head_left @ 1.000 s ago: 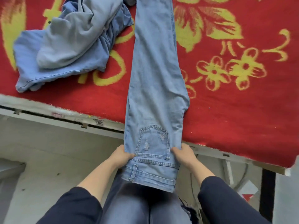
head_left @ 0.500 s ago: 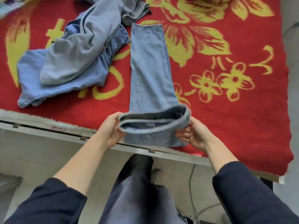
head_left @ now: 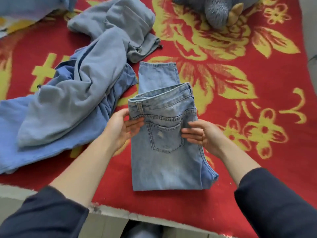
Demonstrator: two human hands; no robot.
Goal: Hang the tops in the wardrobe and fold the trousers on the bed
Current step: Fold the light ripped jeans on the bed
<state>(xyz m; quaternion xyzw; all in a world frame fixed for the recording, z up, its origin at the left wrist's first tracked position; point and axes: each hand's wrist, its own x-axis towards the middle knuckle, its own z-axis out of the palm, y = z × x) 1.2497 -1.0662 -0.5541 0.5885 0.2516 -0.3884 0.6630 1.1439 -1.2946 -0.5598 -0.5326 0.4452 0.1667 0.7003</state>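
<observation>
Light blue jeans (head_left: 164, 165) lie on the red flowered blanket (head_left: 260, 172), folded over once. The waistband and back pocket face up on top of the legs, and the leg hems stick out beyond the waistband. My left hand (head_left: 120, 129) touches the left end of the waistband with straight fingers. My right hand (head_left: 204, 136) lies with straight fingers at the right side of the pocket.
A rumpled pile of blue and grey-blue garments (head_left: 77, 103) lies left of the jeans, reaching toward the far side. A grey plush toy (head_left: 221, 11) sits at the far edge. The bed's near edge (head_left: 120, 213) runs just in front of me.
The waist end hung over the bed edge. Both hands lifted it and laid it over the legs, so the jeans now lie folded on the bed. The grip on the waist has loosened.
</observation>
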